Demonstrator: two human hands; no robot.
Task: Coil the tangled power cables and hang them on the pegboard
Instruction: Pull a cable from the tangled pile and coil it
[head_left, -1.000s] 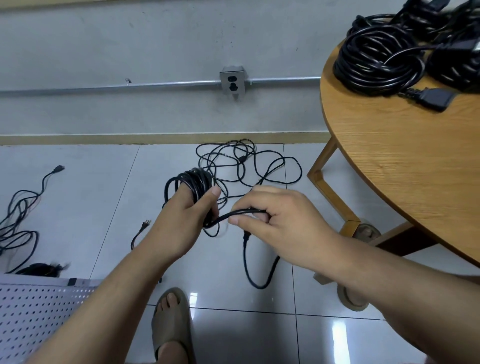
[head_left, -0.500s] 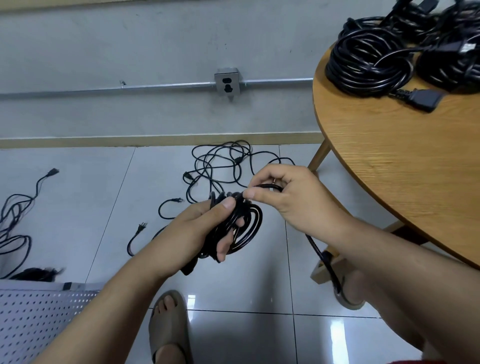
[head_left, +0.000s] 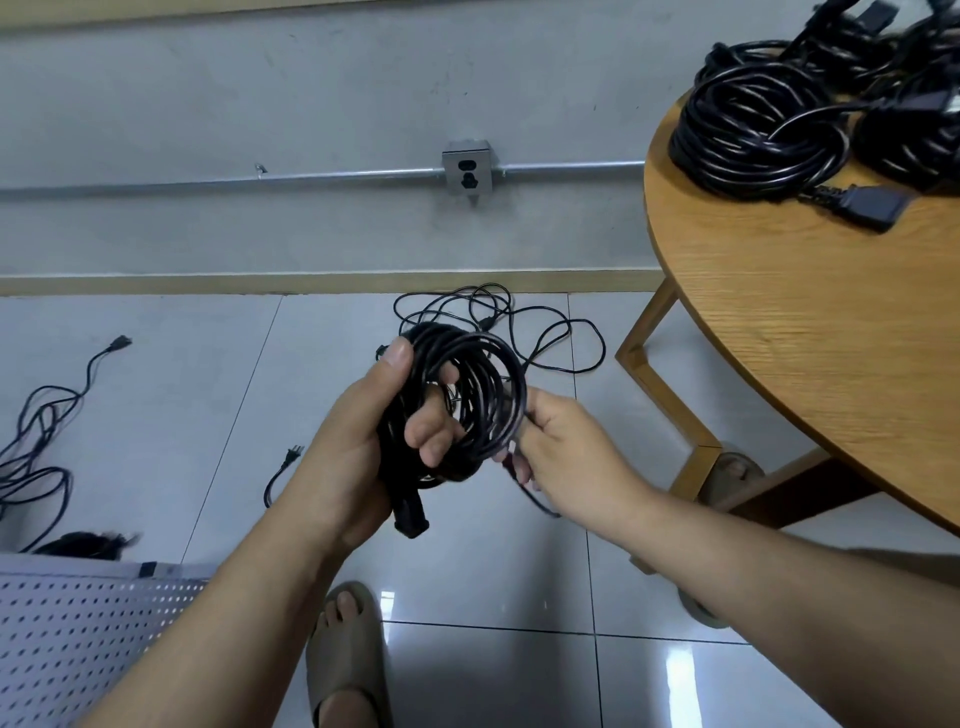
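Round wooden table (head_left: 810, 364) is taking up the right side of frame, its angled legs (head_left: 655, 379) standing on glossy grey floor tile (head_left: 156, 405). Metal outlet box (head_left: 467, 167) is sitting upper centre on the wall, conduit (head_left: 208, 183) running out both sides. Tan baseboard (head_left: 260, 283) is running below. Beige sandal (head_left: 348, 660) is standing bottom centre; a second sandalled foot (head_left: 733, 470) is resting by the table leg.
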